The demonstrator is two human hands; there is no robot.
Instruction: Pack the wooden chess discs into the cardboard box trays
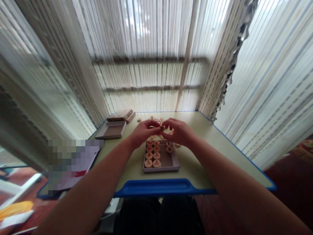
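Observation:
My left hand (pixel 144 131) and my right hand (pixel 179 131) meet above the far end of a small shallow box (pixel 171 161) on the table. Between their fingertips they pinch one round wooden game piece (pixel 162 128). The box holds several round pieces (pixel 153 156) with red marks in two columns on its left side, and a few with dark marks (pixel 169 147) near my right hand. More loose pieces (pixel 156 118) lie on the table beyond my hands.
The pale table (pixel 212 147) has a blue rim, with a blue tray lip (pixel 156 186) at its front edge. An empty box lid (pixel 111 130) and a folded wooden board (pixel 121 115) lie at the back left. Sheer curtains hang close around it.

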